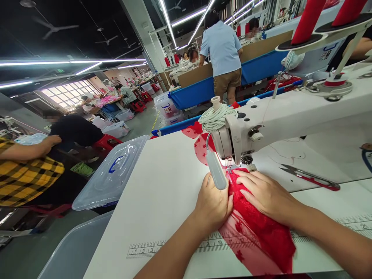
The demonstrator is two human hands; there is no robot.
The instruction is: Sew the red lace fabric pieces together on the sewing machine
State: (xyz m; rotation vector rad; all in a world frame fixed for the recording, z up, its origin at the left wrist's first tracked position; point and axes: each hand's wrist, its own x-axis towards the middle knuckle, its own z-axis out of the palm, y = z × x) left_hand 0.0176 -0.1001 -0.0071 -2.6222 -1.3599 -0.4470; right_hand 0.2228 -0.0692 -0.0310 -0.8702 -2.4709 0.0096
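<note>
Red lace and sheer mesh fabric lies under the needle area of a white sewing machine and drapes toward the table's front edge. My left hand is closed at the fabric's left edge, its thumb against the cloth and its fingertips partly hidden behind a small grey lamp. Flat on the lace to the right rests my right hand, fingers stretched toward the presser foot. More sheer red fabric spreads out behind the needle. Thread snips with a red handle lie right of my right hand.
A ruler strip runs along the white tabletop. Pale green cord is coiled on the machine head. Red thread cones stand above. A lidded plastic bin sits left. A person in blue stands beyond.
</note>
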